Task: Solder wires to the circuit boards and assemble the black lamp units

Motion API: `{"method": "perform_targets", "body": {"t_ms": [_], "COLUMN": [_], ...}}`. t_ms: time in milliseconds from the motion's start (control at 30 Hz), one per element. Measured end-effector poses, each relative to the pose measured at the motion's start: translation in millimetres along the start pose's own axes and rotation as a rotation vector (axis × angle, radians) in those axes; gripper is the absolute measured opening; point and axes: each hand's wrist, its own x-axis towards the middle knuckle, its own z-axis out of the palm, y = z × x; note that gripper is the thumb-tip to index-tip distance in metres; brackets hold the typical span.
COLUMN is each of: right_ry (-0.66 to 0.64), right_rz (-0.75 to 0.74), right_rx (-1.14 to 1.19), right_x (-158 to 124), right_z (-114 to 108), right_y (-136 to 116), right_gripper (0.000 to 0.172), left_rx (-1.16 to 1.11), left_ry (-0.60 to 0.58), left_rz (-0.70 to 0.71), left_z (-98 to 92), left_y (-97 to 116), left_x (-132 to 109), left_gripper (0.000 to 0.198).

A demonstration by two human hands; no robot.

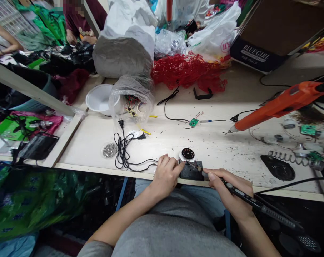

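At the table's front edge lies a black box-shaped part (191, 170), with a round black dial with a white rim (188, 154) just behind it. My left hand (165, 175) rests at the left side of the black part, fingers bent, its fingertips at the thin wires on top; what they pinch is too small to tell. A black pen-like tool (242, 197) is gripped in my right hand (233, 191), its tip at the right side of the part. A black cable (124, 151) runs from a coiled bundle towards my left hand.
An orange electric screwdriver (274, 107) hangs at the right. Behind are a small green circuit board (193, 122), a thin screwdriver (211, 121) and red netting (188, 71). A dish of screws (109, 150) and a white bowl (100, 100) stand left. Other people sit at the upper left.
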Motion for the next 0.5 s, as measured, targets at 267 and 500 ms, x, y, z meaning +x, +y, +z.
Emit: {"method": "perform_targets", "body": {"t_ms": [267, 500], "right_ry": [-0.008, 0.011], "right_rz": [0.012, 0.039], "right_rx": [-0.005, 0.004], "right_x": [0.9, -0.5], "right_z": [2.1, 1.1], "right_y": [0.4, -1.0], "right_gripper": [0.016, 0.016], "left_rx": [-0.032, -0.113], "left_ry": [0.038, 0.007], "left_rz": [-0.012, -0.088], "left_z": [-5.0, -9.9], "left_y": [4.9, 7.6], "left_x": [3.1, 3.6], "left_gripper": [0.034, 0.033]}}
